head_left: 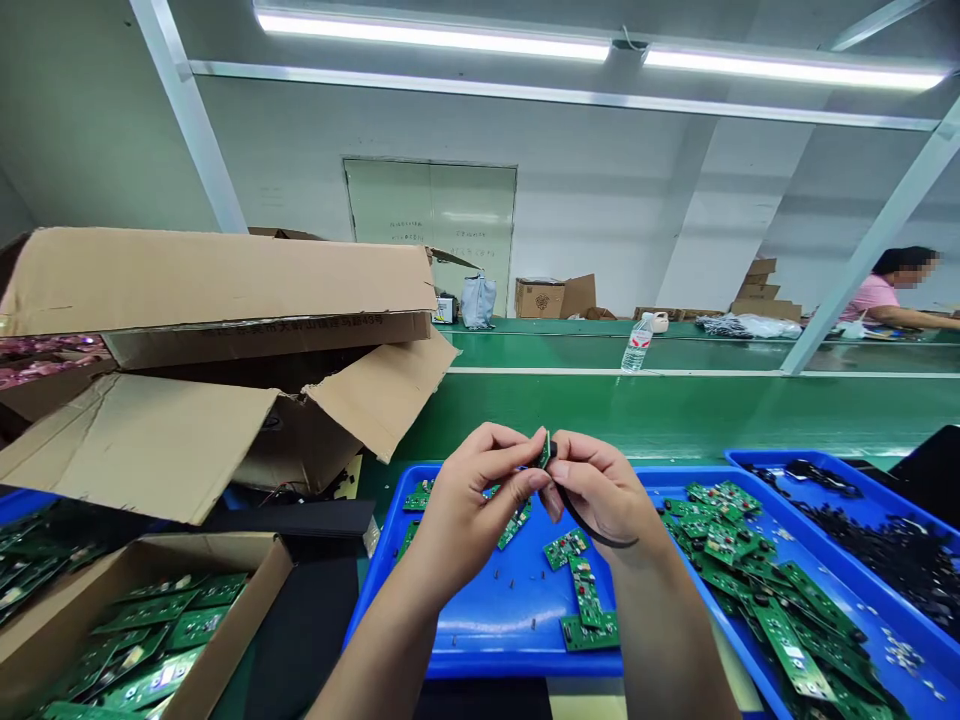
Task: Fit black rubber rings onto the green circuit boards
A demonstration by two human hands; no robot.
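Note:
My left hand [476,490] pinches a small green circuit board [544,452] between thumb and fingers, held edge-on. Meeting it from the other side, my right hand [611,495] grips a black cable [589,530] whose black end is against the board. The cable's tail curves down below the right palm; my fingers partly hide the contact point. Both hands are raised above a blue tray [487,630], where several green boards [586,590] and some tiny loose parts lie.
Another blue tray [814,545] on the right holds piled boards; beyond it, a third [780,458] holds black cables. At left are a large cardboard box [225,280] and an open carton [274,575] of boards. A bottle [637,345] stands behind; a person [881,298] is far right.

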